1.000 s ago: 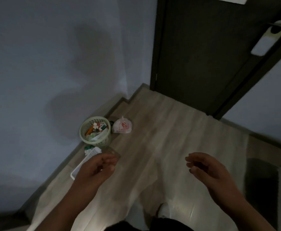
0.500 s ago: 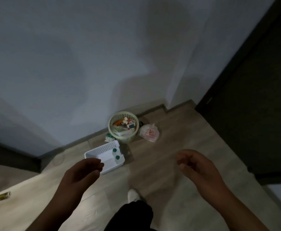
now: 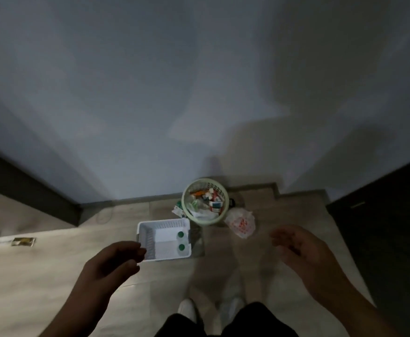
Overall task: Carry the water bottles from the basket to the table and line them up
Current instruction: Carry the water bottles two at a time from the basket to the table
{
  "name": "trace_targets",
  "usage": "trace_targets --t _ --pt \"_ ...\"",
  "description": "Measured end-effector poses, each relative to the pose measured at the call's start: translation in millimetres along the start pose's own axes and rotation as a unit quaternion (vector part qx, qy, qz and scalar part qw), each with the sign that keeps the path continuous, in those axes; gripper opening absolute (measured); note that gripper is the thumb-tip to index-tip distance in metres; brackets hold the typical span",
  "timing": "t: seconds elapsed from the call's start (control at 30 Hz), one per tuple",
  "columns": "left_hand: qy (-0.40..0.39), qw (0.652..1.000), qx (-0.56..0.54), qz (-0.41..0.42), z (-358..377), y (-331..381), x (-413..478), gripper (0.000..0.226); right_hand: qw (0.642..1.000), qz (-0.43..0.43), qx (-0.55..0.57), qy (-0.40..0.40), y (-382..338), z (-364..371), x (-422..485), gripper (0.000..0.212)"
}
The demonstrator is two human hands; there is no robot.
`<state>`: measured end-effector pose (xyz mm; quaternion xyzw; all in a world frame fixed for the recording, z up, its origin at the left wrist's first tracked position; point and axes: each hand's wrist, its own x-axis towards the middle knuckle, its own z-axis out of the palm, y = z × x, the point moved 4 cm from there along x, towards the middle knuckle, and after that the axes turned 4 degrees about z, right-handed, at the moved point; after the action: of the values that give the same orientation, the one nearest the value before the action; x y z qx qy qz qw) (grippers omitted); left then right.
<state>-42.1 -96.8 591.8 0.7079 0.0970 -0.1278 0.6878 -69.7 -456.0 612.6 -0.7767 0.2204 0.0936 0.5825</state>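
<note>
Two bottles: green caps of the water bottles [image 3: 181,240] show upright at the right side of the white basket [image 3: 150,226], on the floor by the wall.
View change: half a second back the basket sat off to the left; now it is centred ahead, just past the feet, and looks closer.
Door: out of frame except a dark edge at right.
Left hand [image 3: 112,265]: empty, fingers loosely curled, overlapping the basket's near-left corner in view; contact cannot be told.
Right hand [image 3: 301,250]: empty, fingers spread, well right of the basket.
Neighbours: round waste bin [image 3: 219,218] and plastic bag [image 3: 240,223] just behind.
Table: not in view.
Reading: approach seems finished; a reach down for a bottle likely follows.
</note>
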Motion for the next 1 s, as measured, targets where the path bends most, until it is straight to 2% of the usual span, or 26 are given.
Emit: trace_targets --t 0.17,0.33,0.43,0.53,0.7,0.83,1.0 --pt "0.07 0.997 0.009 0.005 14.8 0.4 4.3 0.042 0.996 -0.021 0.007 -0.086 -24.5 -0.6 65.5 0.032" --pt "0.174 0.985 -0.006 0.014 47.7 5.5 9.0 0.042 0.979 -0.041 -0.019 -0.201 -44.5 -4.2 131.8 0.028" --pt "0.242 0.97 -0.019 0.007 75.2 0.4 7.4 0.046 0.959 -0.063 -0.07 -0.269 -51.6 -12.5 169.3 0.029" --pt "0.287 0.957 -0.036 0.001 102.8 -9.4 3.3 0.058 0.948 -0.065 -0.075 -0.301 -50.5 -19.2 200.3 0.028" --pt "0.328 0.942 -0.073 -0.023 122.8 -39.0 -6.8 0.058 0.932 -0.049 -0.105 -0.344 -26.8 -5.2 221.8 0.031" --pt "0.356 0.929 -0.083 -0.049 119.6 -87.8 -5.3 0.034 0.908 -0.041 -0.186 -0.374 12.2 25.9 229.9 0.03" --pt "0.354 0.928 -0.077 -0.084 110.0 -174.7 12.3 0.053 0.859 -0.047 -0.309 -0.406 91.5 85.7 244.1 0.027"
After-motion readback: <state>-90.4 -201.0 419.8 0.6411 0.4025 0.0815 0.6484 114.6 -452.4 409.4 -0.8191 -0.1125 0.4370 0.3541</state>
